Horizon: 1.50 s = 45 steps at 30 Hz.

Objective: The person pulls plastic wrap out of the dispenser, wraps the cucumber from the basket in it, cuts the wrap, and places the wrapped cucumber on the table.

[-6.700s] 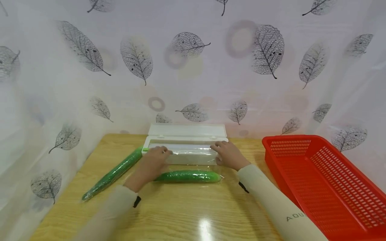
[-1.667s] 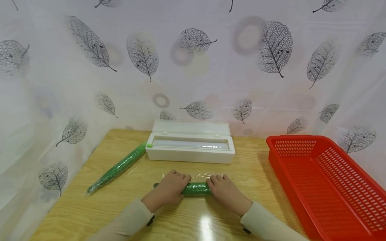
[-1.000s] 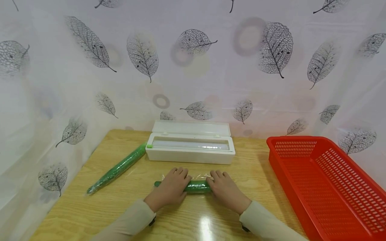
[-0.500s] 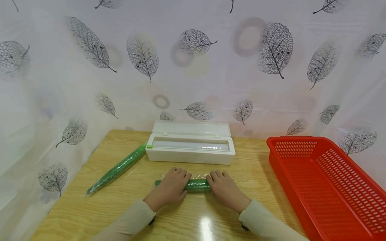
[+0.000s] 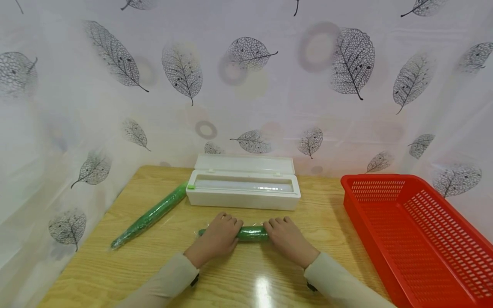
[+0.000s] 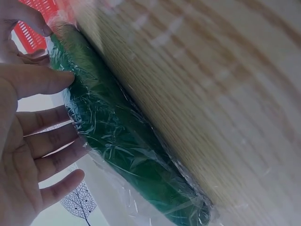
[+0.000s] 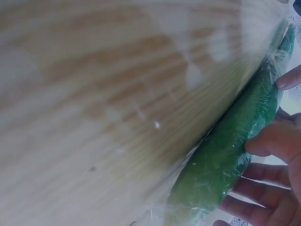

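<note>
A green cucumber (image 5: 252,233) wrapped in clear cling film lies crosswise on the table in front of the film box. My left hand (image 5: 218,236) grips it left of the middle, while my right hand (image 5: 288,240) grips its right part. In the left wrist view, the thumb presses the near side of the cucumber (image 6: 113,117) and the fingers lie along the other side. Loose film sticks out past its end there. The right wrist view shows thumb and fingers likewise about the wrapped cucumber (image 7: 235,132).
A white cling film box (image 5: 242,202) stands behind the hands, lid up, with a film roll (image 5: 242,185) inside. Another wrapped cucumber (image 5: 150,217) lies slanted at the left. A red plastic basket (image 5: 362,231) stands at the right. A leaf-patterned curtain (image 5: 262,107) hangs behind the table.
Earliest, both hands were at the box with film drawn out over its front. Since then they have come onto the cucumber, which has shifted slightly away from me, towards the box.
</note>
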Tool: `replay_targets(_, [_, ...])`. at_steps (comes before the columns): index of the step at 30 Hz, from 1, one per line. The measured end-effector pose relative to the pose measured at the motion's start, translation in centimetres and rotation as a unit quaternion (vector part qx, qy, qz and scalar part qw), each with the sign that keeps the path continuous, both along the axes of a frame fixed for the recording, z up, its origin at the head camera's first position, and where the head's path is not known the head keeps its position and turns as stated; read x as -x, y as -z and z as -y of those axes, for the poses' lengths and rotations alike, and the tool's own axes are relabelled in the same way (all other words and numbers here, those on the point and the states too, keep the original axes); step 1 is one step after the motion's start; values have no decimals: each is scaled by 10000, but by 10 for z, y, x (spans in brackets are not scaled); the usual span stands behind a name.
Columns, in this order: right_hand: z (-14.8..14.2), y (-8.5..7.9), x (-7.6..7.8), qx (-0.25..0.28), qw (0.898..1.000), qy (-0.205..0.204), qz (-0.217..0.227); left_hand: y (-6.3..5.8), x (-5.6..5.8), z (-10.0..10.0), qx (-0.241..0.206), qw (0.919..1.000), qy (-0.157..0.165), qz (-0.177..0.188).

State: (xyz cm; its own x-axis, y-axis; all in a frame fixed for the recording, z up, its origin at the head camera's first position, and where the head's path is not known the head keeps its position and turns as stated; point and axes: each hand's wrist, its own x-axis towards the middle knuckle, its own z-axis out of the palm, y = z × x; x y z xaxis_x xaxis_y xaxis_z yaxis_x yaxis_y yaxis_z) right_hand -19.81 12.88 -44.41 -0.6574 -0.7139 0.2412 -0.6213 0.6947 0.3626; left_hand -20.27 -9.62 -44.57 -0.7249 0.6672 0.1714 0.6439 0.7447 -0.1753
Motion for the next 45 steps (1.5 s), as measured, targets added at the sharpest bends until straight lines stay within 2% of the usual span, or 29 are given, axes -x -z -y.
replay_targets(10, [0,2,5,69,9999,-26,-86,-5,1,0,-200,9996,-91,198])
replay_targets(16, [1,2,6,156,9998,-20,-91,-4,4,-1,-93,9998,-112,117])
replay_targets(25, [3,2,9,182,9995,-24,-248,-4,8,-1,28,9996,-201,192])
replay_targets(32, [3,1,11,151,9997,65,-167,-4,9,-1,41,9991,-304,304])
replay_targets(38, [4,2,14,90,9998,113,-152,-1,13,1,-73,9989,-308,347])
replay_targets(45, [6,5,21,114,9997,111,-172,4,18,3,-430,9984,-172,314])
